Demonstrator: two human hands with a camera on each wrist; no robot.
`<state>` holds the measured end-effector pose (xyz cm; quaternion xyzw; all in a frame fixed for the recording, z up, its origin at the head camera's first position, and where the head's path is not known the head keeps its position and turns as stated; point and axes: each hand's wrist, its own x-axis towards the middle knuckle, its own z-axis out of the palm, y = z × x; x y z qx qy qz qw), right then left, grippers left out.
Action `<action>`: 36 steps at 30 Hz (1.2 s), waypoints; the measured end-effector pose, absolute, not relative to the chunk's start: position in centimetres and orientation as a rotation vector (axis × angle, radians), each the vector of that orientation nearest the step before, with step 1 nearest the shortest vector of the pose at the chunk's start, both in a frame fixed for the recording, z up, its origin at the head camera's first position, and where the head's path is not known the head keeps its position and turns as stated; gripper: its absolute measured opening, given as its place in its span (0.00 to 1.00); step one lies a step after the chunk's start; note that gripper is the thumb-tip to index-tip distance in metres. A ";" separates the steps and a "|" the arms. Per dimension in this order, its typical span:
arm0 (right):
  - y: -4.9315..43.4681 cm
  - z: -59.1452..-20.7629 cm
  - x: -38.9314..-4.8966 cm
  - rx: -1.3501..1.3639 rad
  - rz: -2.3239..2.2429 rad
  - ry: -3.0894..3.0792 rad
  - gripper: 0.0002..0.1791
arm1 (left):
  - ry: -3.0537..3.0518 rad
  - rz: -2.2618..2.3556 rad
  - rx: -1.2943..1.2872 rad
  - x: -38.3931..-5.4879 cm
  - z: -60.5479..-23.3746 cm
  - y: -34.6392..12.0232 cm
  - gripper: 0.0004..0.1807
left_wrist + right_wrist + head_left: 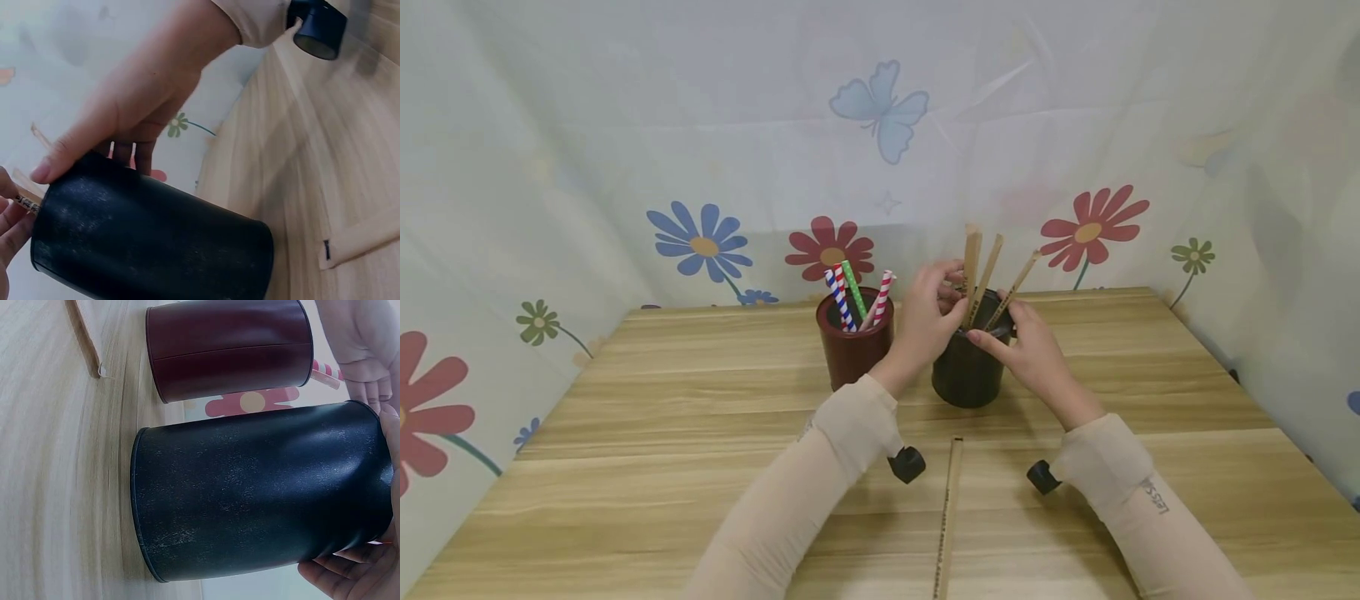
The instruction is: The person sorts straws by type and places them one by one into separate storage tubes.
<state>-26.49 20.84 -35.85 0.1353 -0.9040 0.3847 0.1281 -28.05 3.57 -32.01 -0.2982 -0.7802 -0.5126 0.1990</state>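
At the back of the table, a black cylindrical pen cup [967, 375] stands upright, holding several brown paper-wrapped sticks [990, 275] with printed characters. My left hand [928, 308] is at the cup's left rim, its thumb and fingers pinching a wrapped stick [972, 258] whose lower end is inside the cup. From the right, my right hand [1033, 350] grips the cup's rim, thumb at the front and fingers around the far side. The left wrist view shows the right thumb lying along the rim of the black cup [150, 231]. The sticks' lower ends are hidden inside.
Just left stands a dark red cup [853, 358] with several striped and dotted paper straws [853, 296]. Another wrapped stick [949, 517] lies lengthwise on the wooden table [700, 433] between my forearms. A flower-printed curtain [880, 200] hangs behind the table's back edge.
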 end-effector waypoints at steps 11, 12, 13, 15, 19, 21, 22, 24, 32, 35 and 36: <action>20.6 -35.8 -26.4 0.392 1.095 -2.644 0.49 | -2.220 -1.408 -0.866 -27.5 -32.9 3.1 0.23; 20.6 -35.8 -26.4 0.391 1.095 -2.642 0.48 | -2.220 -1.405 -0.866 -27.4 -32.9 3.0 0.23; 20.6 -35.8 -26.4 0.389 1.094 -2.642 0.48 | -2.218 -1.394 -0.867 -27.2 -32.8 3.0 0.23; 20.6 -35.8 -26.4 0.387 1.088 -2.640 0.47 | -2.211 -1.361 -0.869 -27.0 -32.7 2.8 0.22; 20.7 -35.8 -26.4 0.383 1.078 -2.645 0.44 | -2.178 -1.291 -0.895 -26.1 -32.4 2.5 0.22; 20.7 -35.8 -26.4 0.378 1.078 -2.649 0.44 | -2.171 -1.243 -0.903 -25.6 -32.3 2.2 0.22; 20.7 -35.8 -26.4 0.378 1.081 -2.651 0.44 | -2.172 -1.212 -0.905 -25.3 -32.2 2.1 0.23; 20.7 -35.7 -26.4 0.379 1.085 -2.652 0.45 | -2.187 -1.151 -0.896 -24.6 -32.2 1.7 0.23; 20.8 -35.9 -26.4 0.386 1.083 -2.636 0.45 | -2.340 -0.993 -0.846 -21.3 -33.2 0.5 0.24; 20.8 -35.8 -26.5 0.388 1.090 -2.633 0.45 | -2.450 -0.951 -0.825 -20.1 -33.9 0.0 0.25; 20.8 -35.8 -26.5 0.389 1.092 -2.631 0.45 | -2.495 -0.949 -0.817 -19.7 -34.2 -0.1 0.25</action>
